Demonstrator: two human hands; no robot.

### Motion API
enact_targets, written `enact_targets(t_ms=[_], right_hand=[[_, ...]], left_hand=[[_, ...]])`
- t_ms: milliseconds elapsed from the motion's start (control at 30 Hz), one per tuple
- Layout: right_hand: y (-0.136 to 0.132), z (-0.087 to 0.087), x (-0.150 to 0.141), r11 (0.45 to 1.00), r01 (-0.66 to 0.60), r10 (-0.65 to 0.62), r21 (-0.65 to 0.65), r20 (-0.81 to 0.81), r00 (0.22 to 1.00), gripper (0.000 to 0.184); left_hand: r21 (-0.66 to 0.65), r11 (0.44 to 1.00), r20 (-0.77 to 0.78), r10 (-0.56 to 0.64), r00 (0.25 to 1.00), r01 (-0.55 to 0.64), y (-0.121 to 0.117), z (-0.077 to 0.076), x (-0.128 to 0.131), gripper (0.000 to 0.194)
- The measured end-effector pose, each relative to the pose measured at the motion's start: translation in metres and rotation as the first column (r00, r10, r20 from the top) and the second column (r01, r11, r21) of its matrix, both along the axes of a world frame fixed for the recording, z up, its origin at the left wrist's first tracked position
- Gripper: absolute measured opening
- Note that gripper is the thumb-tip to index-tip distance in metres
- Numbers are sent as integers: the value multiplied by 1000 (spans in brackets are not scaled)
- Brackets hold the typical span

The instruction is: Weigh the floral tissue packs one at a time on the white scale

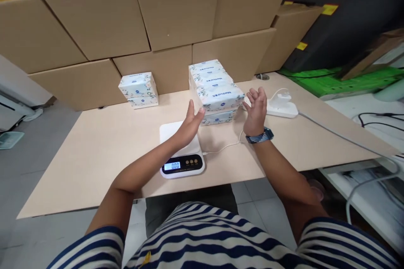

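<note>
Several cartons (176,17): piled in rows behind the bench (104,147).
Bench: pale top, bearing the stacks.
Large stack (217,92): layered tissue packs; long axis runs away from the near edge, angled left at the far end. It lies ahead of and between the left grip (189,129), at its near left corner, and the right grip (256,111), beside its near right corner; neither looks clearly nearer.
Small stack (139,90): two packs, one on the other, further left, apart from both grips.
Scale (192,151): before the large stack, reading 0.00.
Power strip (282,110): just right of the right grip.
Left grip: over the scale, thumb raised, wide open, holding nothing; contact with the stack, cannot tell.
Right grip: fingers spread, slightly curled, nothing held; contact equally unclear.
Watch (260,136): on the right wrist.
</note>
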State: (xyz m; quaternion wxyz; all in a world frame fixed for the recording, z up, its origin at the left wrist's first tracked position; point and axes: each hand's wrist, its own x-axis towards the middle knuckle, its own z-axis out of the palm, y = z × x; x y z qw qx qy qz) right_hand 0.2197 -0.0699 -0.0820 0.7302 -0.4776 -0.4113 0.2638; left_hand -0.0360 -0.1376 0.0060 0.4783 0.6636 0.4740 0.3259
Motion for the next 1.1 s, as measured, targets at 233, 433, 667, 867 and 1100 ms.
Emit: enact_targets(t_ms=[233,433,667,867,1100], right_hand=[[-10,8,-4,992,-57,52,-114,-48,997,116],[-51,22,-27,985,-45,-17,166,353,935,92],[-108,2,-67,904,-386,241,186,525,816,72],[-102,-5,-85,920,-387,326,63,427,843,48],[-92,-4,-88,936,-349,307,31,413,858,45]], left_hand=[[-88,993,183,96,978,-81,27,-16,33,98],[192,979,250,-119,961,72,-6,-1,12,99],[82,974,383,164,909,-211,-80,19,-70,87],[-124,972,310,231,922,-201,-106,-28,-85,91],[-195,956,304,272,913,-220,-80,-43,-109,87]])
